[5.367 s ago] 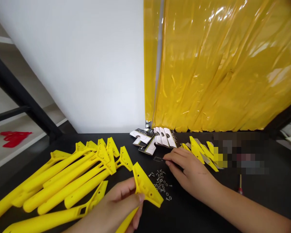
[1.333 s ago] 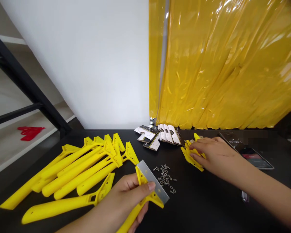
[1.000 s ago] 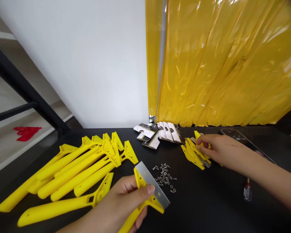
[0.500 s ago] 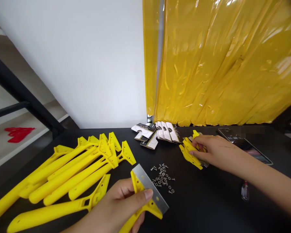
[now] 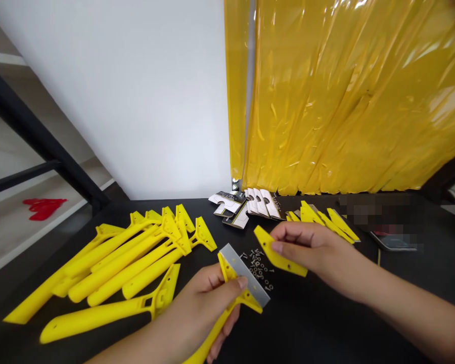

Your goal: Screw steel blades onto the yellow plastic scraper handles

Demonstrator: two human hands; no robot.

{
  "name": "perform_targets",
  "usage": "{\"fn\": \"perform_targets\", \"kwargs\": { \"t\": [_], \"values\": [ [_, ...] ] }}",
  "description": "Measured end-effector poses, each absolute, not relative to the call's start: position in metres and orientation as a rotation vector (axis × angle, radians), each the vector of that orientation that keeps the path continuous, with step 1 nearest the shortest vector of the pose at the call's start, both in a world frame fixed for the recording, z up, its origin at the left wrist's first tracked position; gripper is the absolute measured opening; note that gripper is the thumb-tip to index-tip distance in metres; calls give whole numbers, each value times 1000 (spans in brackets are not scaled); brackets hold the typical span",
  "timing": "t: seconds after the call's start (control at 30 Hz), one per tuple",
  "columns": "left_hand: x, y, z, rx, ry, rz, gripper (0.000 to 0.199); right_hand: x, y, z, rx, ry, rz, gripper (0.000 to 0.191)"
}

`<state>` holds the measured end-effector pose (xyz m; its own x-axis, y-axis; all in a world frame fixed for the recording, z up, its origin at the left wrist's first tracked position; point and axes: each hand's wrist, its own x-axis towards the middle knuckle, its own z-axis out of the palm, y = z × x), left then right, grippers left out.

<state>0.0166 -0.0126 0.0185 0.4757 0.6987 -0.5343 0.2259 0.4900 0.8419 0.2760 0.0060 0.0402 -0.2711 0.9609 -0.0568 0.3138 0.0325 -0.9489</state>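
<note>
My left hand (image 5: 208, 306) is closed around a yellow scraper handle (image 5: 205, 349), its thumb pressing a flat metal blade (image 5: 246, 273) against the scraper's head. Between the thumb and fingers of my right hand (image 5: 307, 247) is a yellow plate (image 5: 278, 257) with holes, held just right of the blade. Small screws and nuts (image 5: 257, 263) lie on the black table between the two hands. Several more yellow plates (image 5: 339, 225) rest behind my right hand. At the left, several yellow scraper handles (image 5: 121, 253) lie in a pile, heads pointing away.
Folded cardboard sleeves (image 5: 263, 203) lie at the back of the black table (image 5: 311, 323). A phone (image 5: 394, 241) is at the right. Behind the table are a white panel and yellow plastic sheeting (image 5: 345, 101). A red item (image 5: 45, 208) sits on a shelf at left.
My right hand has come left from the pile of yellow plates with one plate in its fingers. My left hand has moved slightly up and right with the scraper and blade.
</note>
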Motion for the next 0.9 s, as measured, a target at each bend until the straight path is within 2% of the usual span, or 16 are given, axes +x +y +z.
{"fn": "perform_targets", "kwargs": {
  "t": [0.17, 0.37, 0.6, 0.9],
  "values": [
    [30, -13, 22, 1101, 1019, 391, 37, 233, -11, 35, -1227, -1505, 1361, 24],
    [47, -14, 19, 1092, 976, 380, 29, 220, -22, 26, -1211, -1305, 1360, 32],
    [44, -15, 9, 1035, 915, 403, 33, 219, -22, 13, -1213, -1225, 1332, 39],
    [38, -8, 8, 1022, 915, 372, 37, 228, -21, -5, -1144, -1262, 1494, 35]
  ]
}}
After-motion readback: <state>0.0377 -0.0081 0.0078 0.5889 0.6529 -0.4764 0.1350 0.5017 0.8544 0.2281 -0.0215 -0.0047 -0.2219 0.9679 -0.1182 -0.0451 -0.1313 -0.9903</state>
